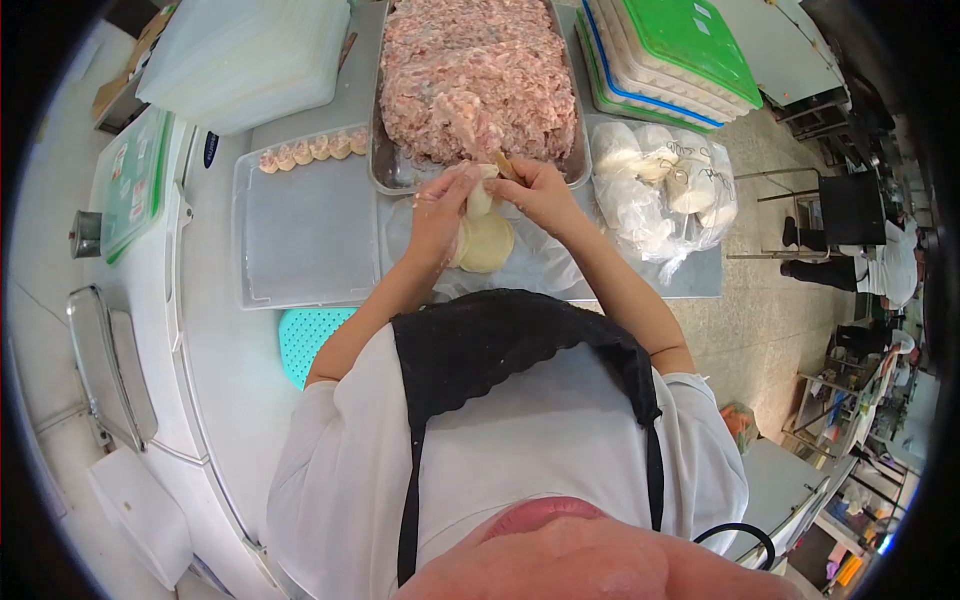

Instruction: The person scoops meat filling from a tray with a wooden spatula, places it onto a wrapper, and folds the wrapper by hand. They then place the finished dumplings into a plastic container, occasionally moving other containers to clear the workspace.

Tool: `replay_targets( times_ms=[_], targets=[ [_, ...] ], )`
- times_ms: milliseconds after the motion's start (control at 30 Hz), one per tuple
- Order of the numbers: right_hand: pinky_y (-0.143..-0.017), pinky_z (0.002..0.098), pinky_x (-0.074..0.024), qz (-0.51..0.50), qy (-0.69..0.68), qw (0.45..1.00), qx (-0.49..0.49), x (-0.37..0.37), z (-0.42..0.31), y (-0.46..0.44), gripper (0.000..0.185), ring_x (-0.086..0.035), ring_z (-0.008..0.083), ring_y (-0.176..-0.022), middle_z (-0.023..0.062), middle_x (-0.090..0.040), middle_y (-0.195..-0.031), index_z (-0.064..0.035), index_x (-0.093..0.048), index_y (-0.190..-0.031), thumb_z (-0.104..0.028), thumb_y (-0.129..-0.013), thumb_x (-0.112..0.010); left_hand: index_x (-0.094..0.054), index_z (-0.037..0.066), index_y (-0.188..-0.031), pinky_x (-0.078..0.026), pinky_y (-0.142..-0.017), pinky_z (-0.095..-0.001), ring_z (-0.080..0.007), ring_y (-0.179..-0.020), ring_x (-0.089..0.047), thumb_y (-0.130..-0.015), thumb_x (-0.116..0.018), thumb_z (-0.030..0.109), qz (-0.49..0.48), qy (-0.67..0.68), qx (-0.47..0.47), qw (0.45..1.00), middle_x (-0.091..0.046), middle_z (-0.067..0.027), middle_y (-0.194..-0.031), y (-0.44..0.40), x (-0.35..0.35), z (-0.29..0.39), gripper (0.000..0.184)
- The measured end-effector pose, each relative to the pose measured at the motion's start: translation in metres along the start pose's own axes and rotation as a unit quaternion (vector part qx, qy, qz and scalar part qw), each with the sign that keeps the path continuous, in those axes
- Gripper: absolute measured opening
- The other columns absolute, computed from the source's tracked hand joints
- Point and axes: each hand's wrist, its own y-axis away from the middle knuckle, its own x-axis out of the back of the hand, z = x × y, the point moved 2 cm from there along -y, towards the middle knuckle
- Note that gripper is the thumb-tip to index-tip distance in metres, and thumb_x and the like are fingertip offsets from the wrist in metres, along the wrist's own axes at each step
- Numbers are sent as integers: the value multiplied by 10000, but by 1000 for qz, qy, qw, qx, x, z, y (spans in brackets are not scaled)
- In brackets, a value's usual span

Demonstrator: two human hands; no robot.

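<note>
My left hand (445, 205) is closed on a pale round dough wrapper (482, 195), folded upward at the near edge of the meat tray. In my right hand (545, 198) is a flat wooden stick (507, 168), its tip close to the wrapper. Ground meat filling (475, 75) heaps up in a deep metal tray (400, 180) just beyond both hands. Below my hands lie more round wrappers (487, 246) on the work surface, partly covered by my left hand and wrist. Whatever filling sits inside the held wrapper is hard to make out.
At left, a clear plastic tray (310, 230) holds a short row of filled dumplings (315, 150). Stacked translucent trays (250, 65) stand behind it. Bagged wrappers (665, 180) and green-lidded boxes (675, 60) are at right. Another person (890, 265) is far right.
</note>
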Motion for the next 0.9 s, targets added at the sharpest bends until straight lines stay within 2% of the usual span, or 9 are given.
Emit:
replay_targets(
  times_ms=[133,267,400,467,567,633,733,833,900],
  targets=[
    [-538,267,-334,15,60,998,1,24,15,14,297,-413,64,-613,-48,-470,-633,-13,-659,-871,-306,-827,-683,-624,-6,-1044,-511,-811,-296,-152,-903,-632,-937,-568,164,32,91,-30,995,-658,-75,-998,-15,14,14,209],
    [-553,266,-345,40,84,995,-28,44,8,35,336,-409,69,-618,-43,-467,-640,-17,-653,-876,-350,-841,-679,-564,10,-1118,-505,-888,-362,-213,-1006,-617,-951,-545,206,9,206,27,978,-635,-95,-1049,-18,0,46,258],
    [-641,295,-429,49,31,998,-1,54,-33,35,325,-514,102,-714,5,-571,-745,-20,-661,-955,-338,-915,-606,-478,-7,-1268,-459,-970,-403,-253,-1139,-561,-976,-493,286,6,29,-50,998,-566,-143,-1232,-30,-18,32,414],
    [-681,311,-457,56,-24,998,14,50,-41,29,316,-559,119,-766,29,-616,-799,-18,-662,-991,-318,-940,-576,-443,-18,-1300,-439,-992,-422,-270,-1173,-534,-978,-475,325,-9,89,-23,996,-532,-159,-1273,-29,-37,32,471],
    [-746,343,-486,89,48,991,93,45,-36,14,300,-626,208,-875,108,-666,-941,-11,-655,-1060,-268,-954,-543,-403,-40,-1323,-400,-1023,-464,-310,-1204,-498,-972,-442,417,-42,229,9,972,-496,-187,-1301,-27,-62,50,577],
    [-765,378,-499,108,226,947,201,43,-27,12,307,-638,300,-881,156,-661,-977,-21,-645,-1084,-273,-932,-558,-398,-51,-1314,-382,-1033,-486,-332,-1201,-490,-963,-427,469,-58,308,12,949,-493,-199,-1287,-28,-63,50,628],
    [-674,405,-494,13,389,889,241,61,-28,16,257,-623,331,-785,152,-616,-822,-45,-624,-1067,-251,-934,-547,-431,-67,-1267,-372,-1028,-508,-354,-1164,-493,-933,-410,566,-14,311,25,950,-521,-197,-1209,-45,-31,32,716],
    [-671,426,-503,-8,528,841,120,64,-50,34,231,-616,347,-801,133,-627,-848,-57,-610,-1056,-234,-921,-549,-465,-58,-1227,-364,-1031,-508,-358,-1152,-487,-918,-415,598,86,285,25,954,-526,-188,-1166,-53,-11,18,727],
    [-661,424,-507,9,498,853,158,54,-36,28,222,-621,338,-800,129,-626,-856,-64,-609,-1046,-237,-922,-544,-483,-60,-1210,-375,-1007,-513,-344,-1136,-489,-912,-421,612,86,262,23,961,-531,-185,-1161,-54,-10,15,737]
  ],
)
